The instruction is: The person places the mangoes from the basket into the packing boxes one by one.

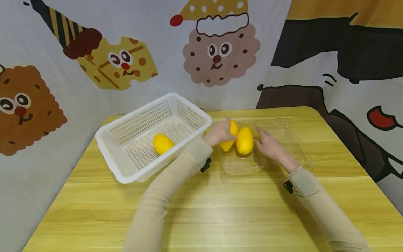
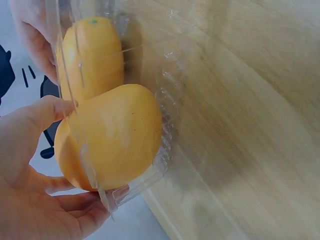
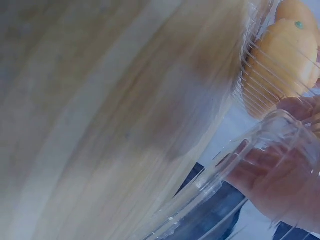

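Note:
My left hand (image 1: 220,132) grips a yellow mango (image 2: 117,137), thumb on one side and fingers on the other, at the left side of a clear plastic clamshell box (image 1: 240,168). Beside it in the box lies a second mango (image 1: 245,140), its green stem spot showing in the right wrist view. On the box's right side, between base and lid, my right hand (image 1: 273,147) holds the plastic edge with thumb and fingers; its fingers (image 3: 250,170) show through the clear plastic. A third mango (image 1: 163,144) lies in a white slotted basket (image 1: 126,177) to the left.
The box's clear lid (image 1: 294,143) lies folded out to the right on the wooden table (image 1: 217,217). The basket stands close to the box, its right end near my left wrist. A cartoon-printed cloth (image 1: 170,70) hangs behind the table.

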A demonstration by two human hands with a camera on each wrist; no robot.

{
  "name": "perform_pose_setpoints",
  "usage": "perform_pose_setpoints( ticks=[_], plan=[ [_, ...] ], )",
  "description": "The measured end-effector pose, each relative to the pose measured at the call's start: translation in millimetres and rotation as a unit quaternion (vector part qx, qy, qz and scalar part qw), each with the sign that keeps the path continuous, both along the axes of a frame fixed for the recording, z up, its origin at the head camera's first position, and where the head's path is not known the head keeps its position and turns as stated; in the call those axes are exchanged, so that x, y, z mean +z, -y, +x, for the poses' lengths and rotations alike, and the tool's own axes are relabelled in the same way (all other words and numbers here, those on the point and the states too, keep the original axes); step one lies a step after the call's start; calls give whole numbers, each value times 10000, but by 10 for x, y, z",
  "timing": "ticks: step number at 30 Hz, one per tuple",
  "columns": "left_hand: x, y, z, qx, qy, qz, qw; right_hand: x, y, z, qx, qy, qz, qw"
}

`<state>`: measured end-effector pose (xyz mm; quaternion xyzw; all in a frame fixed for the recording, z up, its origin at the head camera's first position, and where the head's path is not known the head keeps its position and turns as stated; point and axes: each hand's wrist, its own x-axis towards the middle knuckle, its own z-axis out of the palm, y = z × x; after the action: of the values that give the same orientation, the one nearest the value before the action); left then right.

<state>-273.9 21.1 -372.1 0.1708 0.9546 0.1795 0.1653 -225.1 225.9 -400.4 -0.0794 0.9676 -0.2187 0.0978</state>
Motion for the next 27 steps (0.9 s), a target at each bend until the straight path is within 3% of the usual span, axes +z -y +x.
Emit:
perform_pose_setpoints(
  ticks=[12, 20, 27],
  plan=[
    [18, 0, 45, -320, -357, -173, 9987, -15, -12, 10, 31, -62, -94, 9999],
    [145, 19, 133, -448, -500, -490, 9965, -18, -9, 9, 5, -76, -110, 9999],
    [273, 80, 208, -479, -448, -246, 9975, -5, -5, 19, 39, -75, -132, 9999]
  ],
)
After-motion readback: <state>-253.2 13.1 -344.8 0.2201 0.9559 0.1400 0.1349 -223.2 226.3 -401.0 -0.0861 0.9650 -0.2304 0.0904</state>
